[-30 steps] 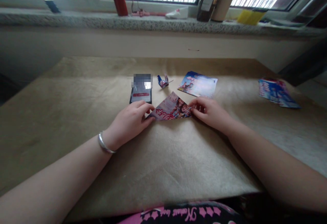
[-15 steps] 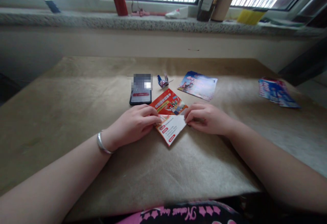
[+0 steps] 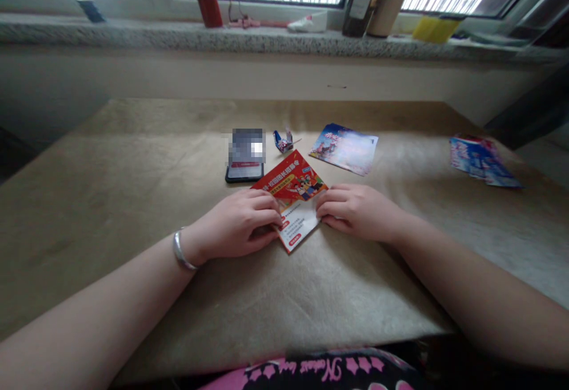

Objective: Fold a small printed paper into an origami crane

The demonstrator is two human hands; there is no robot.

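Holding a square red-and-white leaflet (image 3: 299,203) by opposite edges, a person works at a tan tabletop (image 3: 355,295), the paper set cornerwise near the middle. Folded to a triangle a second ago, the sheet now lies opened out — turned slightly, too, since half a second earlier — so the fold is undone and the printed inside faces up, which suggests the paper is being readied for handling afresh. The left hand (image 3: 244,221) keeps its fingers narrow on the left edge; the right hand (image 3: 358,212) curls its fingers closely over the opposite one, though its thumb's grip cannot be made out. Red fills the leaflet's far part, with cartoon figures and Chinese lettering; white with red labels fills the near part. Just beyond rest a smartphone (image 3: 244,172), a small folded-paper figure (image 3: 284,143) and a stack of blue-and-pink leaflets (image 3: 347,150).
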